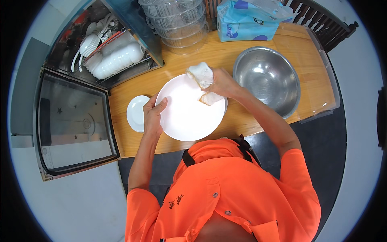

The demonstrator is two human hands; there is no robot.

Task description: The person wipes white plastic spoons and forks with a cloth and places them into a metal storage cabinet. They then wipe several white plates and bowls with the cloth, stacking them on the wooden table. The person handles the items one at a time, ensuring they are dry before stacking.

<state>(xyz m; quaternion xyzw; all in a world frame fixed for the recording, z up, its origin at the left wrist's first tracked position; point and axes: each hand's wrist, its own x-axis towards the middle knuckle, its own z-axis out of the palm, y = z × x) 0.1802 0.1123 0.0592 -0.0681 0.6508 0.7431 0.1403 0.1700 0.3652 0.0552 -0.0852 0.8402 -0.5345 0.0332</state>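
Wearing a bright orange short-sleeved shirt (225, 189) with small snap buttons, dark embroidered chest marks, and black straps (246, 147) crossing the shoulders.

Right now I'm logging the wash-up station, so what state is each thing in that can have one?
Large round white plate: held tilted above the wooden table, left hand on its rim.
White folded cloth: bunched in the right hand, pressed on the plate.
Small white saucer: lying flat on the table.
Round steel bowl: upright, looks empty.
Clear plastic tubs: stacked.
Dish cabinet: open, door swung down.
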